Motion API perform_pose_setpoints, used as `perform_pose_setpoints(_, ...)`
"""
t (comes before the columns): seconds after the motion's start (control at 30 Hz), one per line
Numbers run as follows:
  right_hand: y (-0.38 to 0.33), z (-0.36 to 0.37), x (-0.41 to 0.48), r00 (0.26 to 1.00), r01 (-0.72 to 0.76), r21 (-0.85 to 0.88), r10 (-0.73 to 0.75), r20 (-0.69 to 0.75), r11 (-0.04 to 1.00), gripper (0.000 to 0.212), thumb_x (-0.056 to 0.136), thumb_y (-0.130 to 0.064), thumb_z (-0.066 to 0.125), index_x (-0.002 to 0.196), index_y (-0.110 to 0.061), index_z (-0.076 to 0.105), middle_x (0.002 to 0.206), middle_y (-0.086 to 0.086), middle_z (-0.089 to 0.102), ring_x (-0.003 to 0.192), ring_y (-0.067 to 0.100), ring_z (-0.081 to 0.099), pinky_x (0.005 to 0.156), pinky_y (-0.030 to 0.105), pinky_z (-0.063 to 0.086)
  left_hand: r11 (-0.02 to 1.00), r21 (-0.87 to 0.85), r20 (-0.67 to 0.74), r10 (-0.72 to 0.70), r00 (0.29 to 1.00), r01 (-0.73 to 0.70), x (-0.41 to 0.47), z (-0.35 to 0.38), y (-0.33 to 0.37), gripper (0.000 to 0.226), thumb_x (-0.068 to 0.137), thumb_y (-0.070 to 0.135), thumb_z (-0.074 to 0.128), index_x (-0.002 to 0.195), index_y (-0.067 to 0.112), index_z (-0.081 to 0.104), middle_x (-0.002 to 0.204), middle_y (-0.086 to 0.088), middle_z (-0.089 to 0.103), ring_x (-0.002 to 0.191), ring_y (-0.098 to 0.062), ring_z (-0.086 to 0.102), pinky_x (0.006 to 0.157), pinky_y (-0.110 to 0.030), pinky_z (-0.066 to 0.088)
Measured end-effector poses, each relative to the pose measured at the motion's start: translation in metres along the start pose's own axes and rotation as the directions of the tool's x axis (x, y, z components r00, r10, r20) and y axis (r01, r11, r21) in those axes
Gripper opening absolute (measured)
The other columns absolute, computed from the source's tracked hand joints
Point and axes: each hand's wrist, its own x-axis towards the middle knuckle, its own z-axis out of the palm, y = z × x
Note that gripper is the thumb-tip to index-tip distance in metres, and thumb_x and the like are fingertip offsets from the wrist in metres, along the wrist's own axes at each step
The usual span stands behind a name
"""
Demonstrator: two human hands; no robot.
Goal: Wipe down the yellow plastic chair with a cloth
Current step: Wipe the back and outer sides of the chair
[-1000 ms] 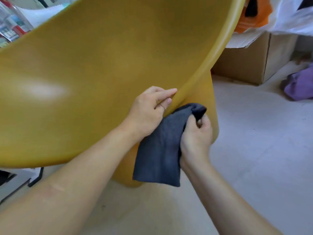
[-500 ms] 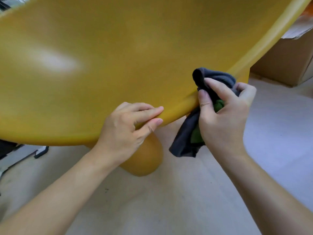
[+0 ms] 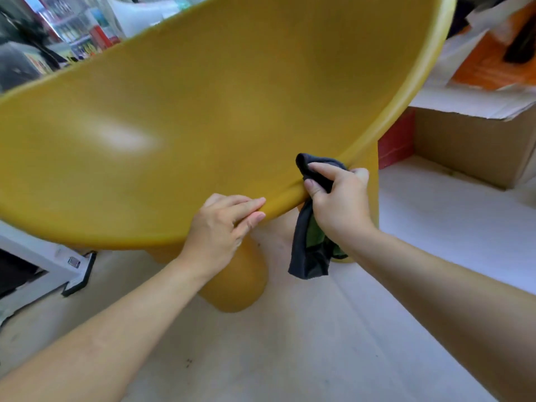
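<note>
The yellow plastic chair (image 3: 220, 117) fills the upper part of the head view, its wide seat shell tilted and its rounded legs resting on the floor below. My left hand (image 3: 220, 227) grips the shell's near rim, fingers over the edge. Just to its right, my right hand (image 3: 339, 201) holds a dark grey cloth (image 3: 307, 256) with a green inner side, pinched around the same rim. The cloth's loose end hangs down beneath the rim.
A cardboard box (image 3: 470, 146) with open flaps stands at the right, orange material (image 3: 493, 62) on top of it. A white frame with a black bracket (image 3: 78, 274) sits at the left on the pale floor (image 3: 290, 343). Cluttered shelves (image 3: 72, 33) lie beyond the chair.
My right hand has brought the cloth from under the rim up onto the rim edge. My left hand keeps its grip on the rim. The camera view has shifted.
</note>
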Motion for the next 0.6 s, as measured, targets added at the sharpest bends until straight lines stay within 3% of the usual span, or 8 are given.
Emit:
perform_pose_setpoints(0.1,-0.012,0.008,0.02,0.996,-0.053,-0.086,0.059,0.071,0.995,0.036,0.096,-0.019,0.056,0.132,-0.026,0.057,0.136,0.005,0.039,0.08,0.013,0.052,0.091,0.019,0.037,0.989,0.085,0.056,-0.123,0.991,0.118,0.014,0.003,-0.009,0.039,0.09,0.053,0.046,0.115,0.034,0.068,0.106,0.009,0.068,0.092,-0.023,0.051,0.079,-0.034,0.044)
perform_pose_setpoints(0.2,-0.027,0.011,0.016,0.982,-0.095,-0.109,0.112,0.155,0.989,0.036,0.094,-0.006,0.056,0.125,-0.022,0.063,0.131,0.004,0.058,0.106,0.021,0.061,0.09,0.025,0.046,0.919,0.242,0.135,-0.35,0.927,0.311,0.027,0.002,0.006,0.032,0.095,0.045,0.046,0.124,0.041,0.059,0.118,0.006,0.058,0.107,-0.023,0.046,0.085,-0.035,0.04)
perform_pose_setpoints(0.23,-0.031,0.012,0.007,0.976,-0.108,-0.095,0.124,0.178,0.99,0.035,0.092,-0.003,0.056,0.121,-0.019,0.066,0.123,0.004,0.064,0.107,0.022,0.062,0.088,0.026,0.048,0.913,0.191,0.183,-0.394,0.901,0.36,0.029,-0.002,0.016,0.031,0.096,0.038,0.048,0.125,0.037,0.058,0.12,0.003,0.055,0.107,-0.023,0.048,0.086,-0.035,0.042)
perform_pose_setpoints(0.3,-0.044,0.01,-0.012,0.964,-0.138,-0.045,0.144,0.225,0.989,0.034,0.089,0.002,0.057,0.115,-0.017,0.069,0.108,0.004,0.068,0.103,0.023,0.065,0.087,0.034,0.054,0.849,-0.2,0.355,-0.403,0.844,0.49,0.024,-0.016,0.039,0.029,0.095,0.026,0.053,0.123,0.027,0.059,0.118,0.001,0.056,0.1,-0.021,0.057,0.089,-0.035,0.048)
perform_pose_setpoints(0.37,-0.066,-0.002,-0.023,0.925,-0.104,-0.064,0.12,0.36,0.993,0.032,0.087,0.002,0.057,0.111,-0.017,0.068,0.097,0.006,0.068,0.089,0.021,0.066,0.078,0.037,0.059,0.485,-0.63,0.537,-0.292,0.792,0.606,0.002,-0.041,0.055,0.028,0.093,0.019,0.059,0.12,0.019,0.057,0.116,-0.003,0.064,0.101,-0.02,0.066,0.093,-0.039,0.052)
perform_pose_setpoints(0.43,-0.095,-0.021,-0.029,0.821,-0.009,-0.113,0.072,0.566,0.994,0.036,0.089,0.004,0.053,0.111,-0.022,0.063,0.096,0.01,0.068,0.079,0.022,0.066,0.065,0.032,0.059,0.249,-0.722,0.61,-0.21,0.764,0.645,-0.014,-0.063,0.061,0.031,0.091,0.023,0.061,0.12,0.016,0.056,0.115,-0.005,0.068,0.1,-0.019,0.068,0.089,-0.036,0.055)
perform_pose_setpoints(0.53,-0.129,-0.046,-0.034,0.676,0.084,-0.092,0.012,0.737,0.992,0.051,0.09,0.008,0.053,0.122,-0.031,0.058,0.105,0.021,0.066,0.082,0.027,0.068,0.068,0.038,0.06,0.252,-0.748,0.542,-0.303,0.784,0.614,-0.017,-0.084,0.052,0.022,0.094,0.013,0.056,0.115,0.009,0.06,0.103,-0.01,0.071,0.09,-0.025,0.068,0.084,-0.04,0.054)
perform_pose_setpoints(0.6,-0.141,-0.061,-0.034,0.654,0.119,-0.061,-0.032,0.756,0.991,0.055,0.09,0.008,0.054,0.126,-0.034,0.056,0.108,0.03,0.064,0.077,0.027,0.066,0.071,0.046,0.06,0.226,-0.766,0.516,-0.341,0.786,0.602,-0.012,-0.098,0.039,0.022,0.09,0.005,0.051,0.108,0.003,0.064,0.098,-0.017,0.066,0.088,-0.029,0.06,0.08,-0.041,0.044)
